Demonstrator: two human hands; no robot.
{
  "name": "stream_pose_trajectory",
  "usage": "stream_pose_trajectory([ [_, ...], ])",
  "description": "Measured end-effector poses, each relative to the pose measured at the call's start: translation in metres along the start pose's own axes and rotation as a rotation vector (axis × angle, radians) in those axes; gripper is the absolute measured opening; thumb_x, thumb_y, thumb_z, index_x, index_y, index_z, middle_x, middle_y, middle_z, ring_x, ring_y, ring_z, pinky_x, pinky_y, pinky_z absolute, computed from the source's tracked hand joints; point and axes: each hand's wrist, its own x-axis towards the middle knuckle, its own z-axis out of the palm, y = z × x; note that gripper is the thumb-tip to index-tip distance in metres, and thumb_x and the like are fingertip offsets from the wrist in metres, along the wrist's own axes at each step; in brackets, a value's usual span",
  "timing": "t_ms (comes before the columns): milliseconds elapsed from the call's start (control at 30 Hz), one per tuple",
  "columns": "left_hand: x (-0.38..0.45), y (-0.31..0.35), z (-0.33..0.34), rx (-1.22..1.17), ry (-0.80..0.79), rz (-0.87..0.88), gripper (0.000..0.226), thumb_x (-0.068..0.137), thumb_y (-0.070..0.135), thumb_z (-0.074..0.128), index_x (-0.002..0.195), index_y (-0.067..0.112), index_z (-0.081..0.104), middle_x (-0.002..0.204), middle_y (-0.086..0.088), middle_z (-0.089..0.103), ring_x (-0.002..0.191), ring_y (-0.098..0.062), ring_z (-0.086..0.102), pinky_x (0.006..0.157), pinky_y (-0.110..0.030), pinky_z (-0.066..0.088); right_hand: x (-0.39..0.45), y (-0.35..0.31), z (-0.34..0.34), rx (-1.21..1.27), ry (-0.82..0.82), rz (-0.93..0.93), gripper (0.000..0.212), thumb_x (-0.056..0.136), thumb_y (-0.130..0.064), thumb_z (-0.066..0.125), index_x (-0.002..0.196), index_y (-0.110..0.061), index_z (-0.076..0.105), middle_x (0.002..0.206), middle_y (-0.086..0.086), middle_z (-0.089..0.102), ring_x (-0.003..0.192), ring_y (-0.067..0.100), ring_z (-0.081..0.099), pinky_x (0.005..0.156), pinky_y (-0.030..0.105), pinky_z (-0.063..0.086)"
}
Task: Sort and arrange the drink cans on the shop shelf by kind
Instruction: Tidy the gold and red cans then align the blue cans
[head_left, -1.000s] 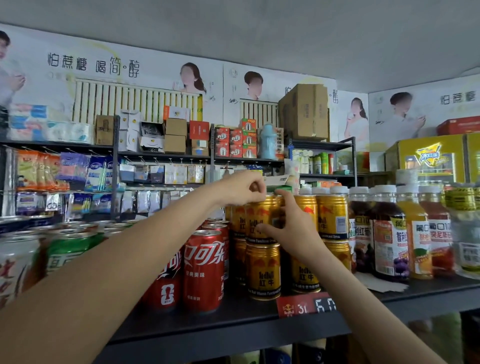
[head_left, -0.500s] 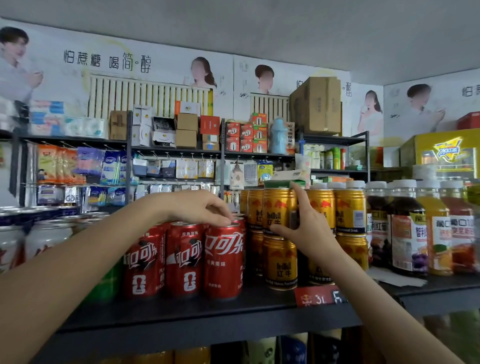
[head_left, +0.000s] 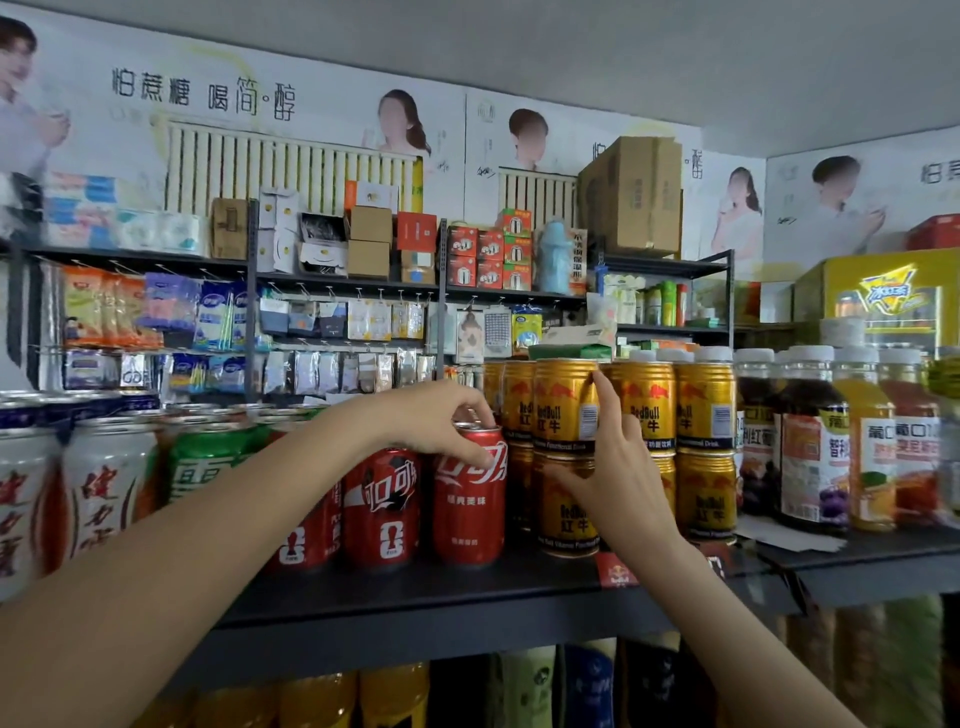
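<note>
Red cola cans (head_left: 382, 506) stand in a row on the dark shelf (head_left: 415, 597). My left hand (head_left: 436, 421) grips the top of the rightmost red cola can (head_left: 470, 514) from above, fingers curled round its rim. Right of it, gold Red Bull cans (head_left: 563, 410) are stacked two high. My right hand (head_left: 618, 467) rests against that stack, index finger up along the upper can, thumb by the lower can (head_left: 566, 514). Left of the colas stand a green can (head_left: 208, 462) and white cans (head_left: 111, 483).
Juice bottles (head_left: 810, 441) with white caps fill the shelf's right part. A red price tag (head_left: 615, 569) hangs on the shelf's front edge. More bottles stand on the shelf below. Behind, black racks (head_left: 343, 280) carry boxes and hanging packets.
My left hand left the top gold can, moved left and down, and now grips the rightmost red cola can. My right hand stayed at the gold stack. The view shifted left.
</note>
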Motion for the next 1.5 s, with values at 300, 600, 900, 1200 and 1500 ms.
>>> stream_pose_trajectory([
  [300, 0.002, -0.002, 0.016, 0.232, 0.189, -0.069, 0.055, 0.077, 0.06, 0.058, 0.119, 0.024, 0.053, 0.13, 0.004, 0.053, 0.118, -0.018, 0.049, 0.095, -0.035, 0.041, -0.002, -0.006, 0.006, 0.002, 0.043, 0.058, 0.1, 0.08, -0.035, 0.071, 0.147, -0.03, -0.003, 0.123, 0.012, 0.046, 0.098, 0.025, 0.057, 0.079, 0.033, 0.05],
  [600, -0.024, -0.025, -0.022, -0.049, 0.278, -0.012, 0.029, 0.092, 0.035, 0.051, 0.106, 0.013, 0.065, 0.112, -0.002, 0.064, 0.101, -0.018, 0.059, 0.093, -0.038, 0.047, 0.003, -0.043, -0.011, -0.054, 0.19, -0.18, 0.068, 0.085, -0.033, 0.064, 0.142, -0.019, 0.028, 0.135, 0.006, 0.039, 0.122, 0.022, 0.034, 0.101, 0.033, 0.032],
  [900, -0.051, -0.054, -0.026, 0.125, -0.046, -0.103, 0.054, 0.08, 0.033, 0.068, 0.128, 0.029, 0.043, 0.133, 0.003, 0.05, 0.116, -0.015, 0.051, 0.083, -0.026, 0.043, 0.008, -0.077, 0.023, -0.228, -0.314, -0.242, 0.07, 0.08, -0.051, 0.062, 0.139, -0.027, 0.032, 0.141, -0.008, 0.041, 0.132, 0.014, 0.031, 0.112, 0.036, 0.012],
  [1200, -0.048, -0.062, -0.02, 0.003, 0.045, -0.049, 0.053, 0.074, 0.034, 0.074, 0.121, 0.033, 0.049, 0.133, 0.002, 0.049, 0.124, -0.017, 0.045, 0.096, -0.033, 0.038, 0.016, -0.078, 0.012, -0.383, -0.352, -0.258, 0.066, 0.079, -0.048, 0.065, 0.133, -0.023, 0.035, 0.136, -0.007, 0.046, 0.128, 0.015, 0.039, 0.115, 0.037, 0.007],
  [1500, -0.037, -0.062, -0.034, -0.117, -0.07, 0.024, 0.042, 0.081, 0.033, 0.067, 0.12, 0.023, 0.054, 0.126, 0.003, 0.055, 0.117, -0.013, 0.051, 0.103, -0.033, 0.04, 0.078, -0.095, -0.001, -0.239, -0.364, -0.281, 0.021, 0.088, -0.022, 0.06, 0.107, -0.013, 0.067, 0.106, 0.002, 0.066, 0.087, 0.011, 0.057, 0.076, 0.02, 0.044],
])
